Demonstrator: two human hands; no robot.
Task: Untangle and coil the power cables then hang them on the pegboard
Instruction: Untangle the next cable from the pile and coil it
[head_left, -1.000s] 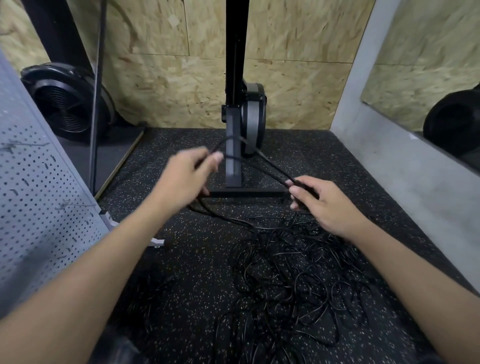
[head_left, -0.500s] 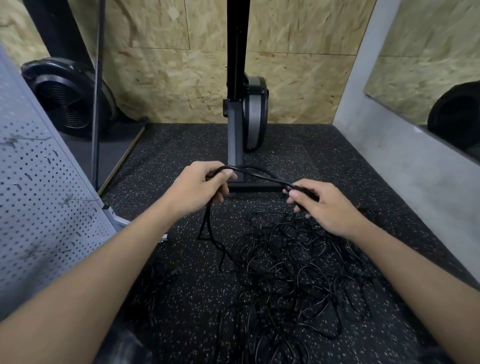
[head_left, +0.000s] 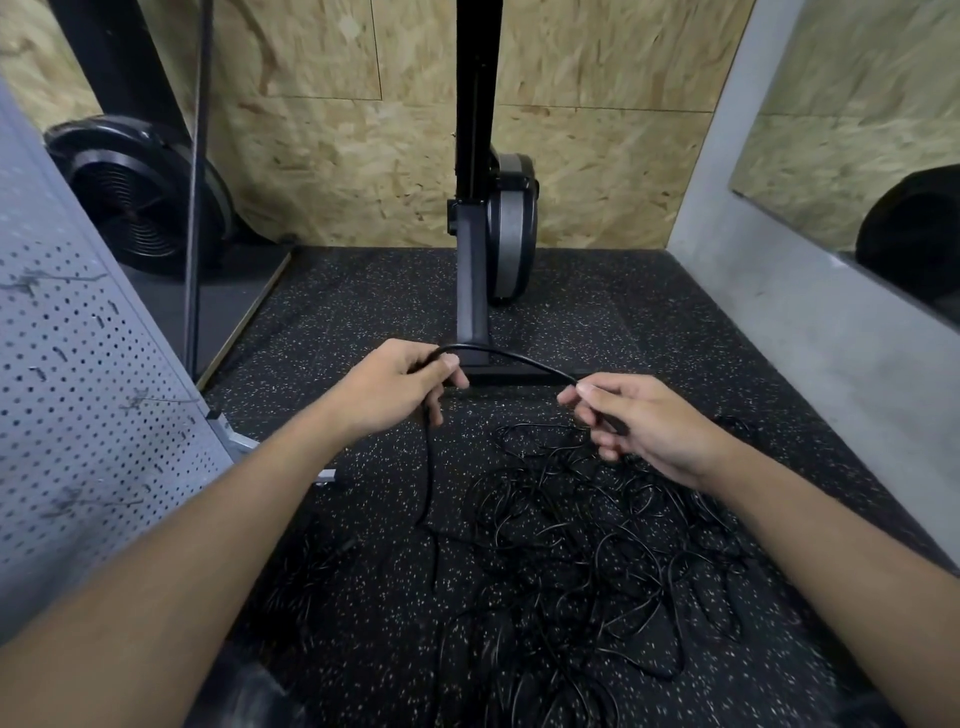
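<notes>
At far left, a leaning grey metal pegboard (head_left: 78, 415), matte, punched with rows of small round holes and a few slots, thin wire hooks jutting from it. Behind it, a slim black pole (head_left: 193, 208) and a round black housing (head_left: 140, 208) with a concentric ribbed grille.

Next, the left hand (head_left: 400, 384), fingers curled round a thin, smooth black cable (head_left: 511, 357), thumb pressed on top. From that grip, one run dropping straight to the floor (head_left: 649, 322), another arching in a shallow bow across to the right hand (head_left: 649, 423). There, thumb and forefinger pinching the cable, remaining fingers loosely curled; something dark under them, too hidden to name.

Below and between the forearms, a loose tangle of cables (head_left: 597, 561), glossy black loops piled on the floor, well apart from the pegboard.

Underfoot, black rubber, grainy, flecked with pale specks. At the back, a chipboard wall (head_left: 322, 166) of coarse tan flakes, a square black upright post (head_left: 474, 156) on a flat bar foot, a rounded grey-and-black casing (head_left: 511, 234) just beside it. At right, a smooth grey concrete wall (head_left: 779, 322).
</notes>
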